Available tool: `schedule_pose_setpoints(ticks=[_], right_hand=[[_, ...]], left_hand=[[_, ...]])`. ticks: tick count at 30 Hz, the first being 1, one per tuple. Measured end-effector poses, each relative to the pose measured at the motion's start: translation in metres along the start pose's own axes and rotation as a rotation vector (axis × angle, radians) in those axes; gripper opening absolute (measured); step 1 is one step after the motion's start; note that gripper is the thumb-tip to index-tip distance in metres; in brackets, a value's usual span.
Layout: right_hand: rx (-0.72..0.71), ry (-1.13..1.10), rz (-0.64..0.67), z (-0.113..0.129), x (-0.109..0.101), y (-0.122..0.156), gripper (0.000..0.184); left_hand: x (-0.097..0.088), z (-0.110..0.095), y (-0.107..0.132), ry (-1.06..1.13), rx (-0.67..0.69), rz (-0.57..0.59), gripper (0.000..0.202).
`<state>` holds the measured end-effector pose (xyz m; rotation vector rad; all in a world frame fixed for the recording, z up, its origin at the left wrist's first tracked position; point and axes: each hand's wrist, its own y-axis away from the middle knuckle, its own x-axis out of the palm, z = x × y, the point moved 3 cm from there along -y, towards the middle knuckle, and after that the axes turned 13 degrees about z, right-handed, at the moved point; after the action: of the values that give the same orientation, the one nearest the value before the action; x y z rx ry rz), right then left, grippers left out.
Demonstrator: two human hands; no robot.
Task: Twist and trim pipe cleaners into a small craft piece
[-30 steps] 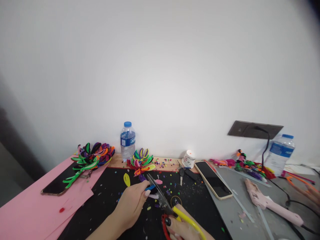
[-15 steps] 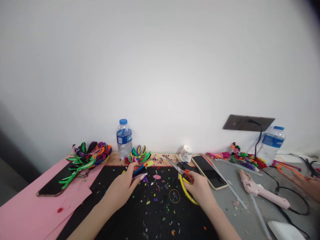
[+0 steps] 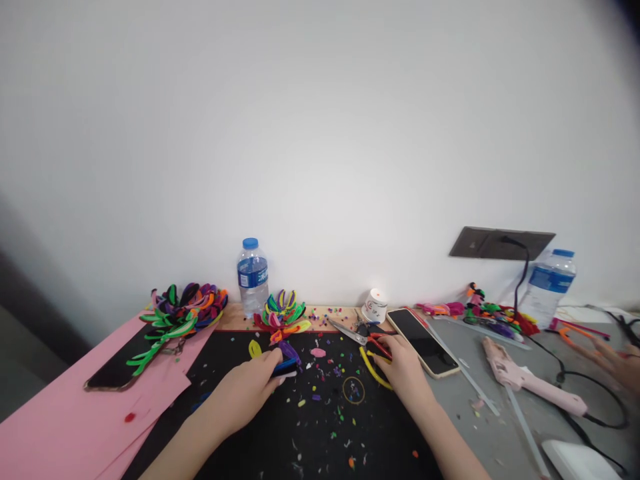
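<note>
My left hand (image 3: 250,385) is closed over the black mat (image 3: 270,447), pinching a small bunch of folded pipe cleaners (image 3: 286,366) in blue, black and purple. A yellow pipe cleaner loop (image 3: 255,349) shows just beyond the fingers. Farther back stands a multicoloured cluster of pipe cleaner loops (image 3: 283,308), with orange and yellow ones low at its front. My right hand (image 3: 406,373) has its fingers round the red and yellow handles of a pair of scissors (image 3: 357,335). The scissors' blades point away and to the left, toward the mat's back edge.
A water bottle (image 3: 253,280), a paper cup (image 3: 375,307) and a phone (image 3: 423,343) stand or lie behind. At left, a bigger pipe cleaner bundle (image 3: 187,310) rests over another phone (image 3: 115,365). A pink glue gun (image 3: 533,383) and another person's hand (image 3: 607,363) are at right.
My left hand has come down and nearer with the blue and purple pipe cleaners, away from the cluster. Orange and yellow loops now show at the cluster. The right hand stays at the scissors.
</note>
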<state>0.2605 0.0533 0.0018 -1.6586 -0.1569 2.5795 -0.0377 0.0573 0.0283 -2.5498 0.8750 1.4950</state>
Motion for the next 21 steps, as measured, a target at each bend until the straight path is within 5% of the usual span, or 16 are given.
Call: schedule_pose_setpoints(ticks=[7, 21], right_hand=[[-0.08, -0.041, -0.038, 0.012, -0.001, 0.004, 0.021], [-0.119, -0.099, -0.097, 0.026, 0.001, 0.013, 0.019]], left_hand=[[0.005, 0.013, 0.006, -0.168, 0.008, -0.038, 0.013], [-0.005, 0.014, 0.009, -0.145, 0.114, -0.187, 0.014]])
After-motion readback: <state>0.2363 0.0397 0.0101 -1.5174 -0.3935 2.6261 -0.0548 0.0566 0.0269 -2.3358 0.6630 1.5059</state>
